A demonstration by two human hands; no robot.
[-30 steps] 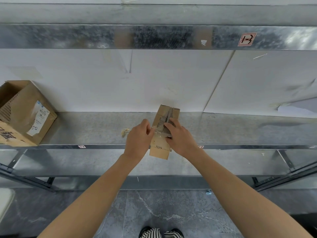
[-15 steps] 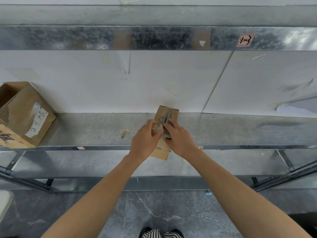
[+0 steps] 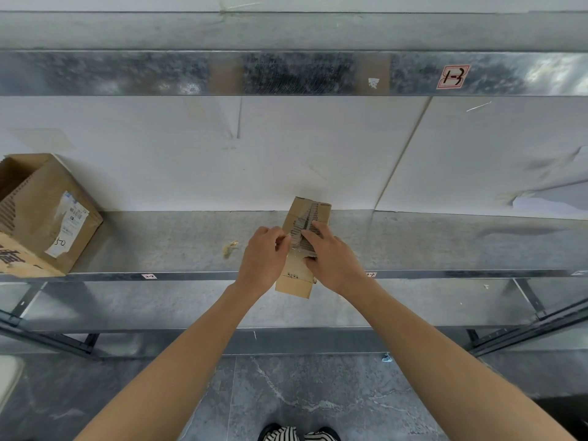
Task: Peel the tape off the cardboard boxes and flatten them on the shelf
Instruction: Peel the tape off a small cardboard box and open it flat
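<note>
Both hands meet on one small cardboard box (image 3: pixel 295 284) at the middle of the view. The right hand (image 3: pixel 332 261) grips it, fingers curled over the top face and thumb tucked against the near side. The left hand (image 3: pixel 263 259) has its fingers curled, pinching a strip of clear tape (image 3: pixel 293 249) at the box's left edge.

Two cardboard boxes are visible. The small one lies between the hands, over the front edge of the middle shelf (image 3: pixel 175 240). Its far end points toward the white back wall and its near end overhangs the shelf edge. It is plain brown, long and narrow. The top face is torn, showing ridged grey corrugation. Small dark markings sit near its lower end, too small to read.

The second, a large box (image 3: pixel 35 218), stands tilted at the shelf's far left, well apart from the hands. It is open and carries one white shipping label (image 3: pixel 68 222).

One crumpled tape scrap (image 3: pixel 229 248) lies on the shelf just left of the left hand.

Two small tags are stuck on the shelf's front edge. One red-bordered sticker (image 3: pixel 452 77) sits on the upper shelf beam (image 3: pixel 127 73).
</note>
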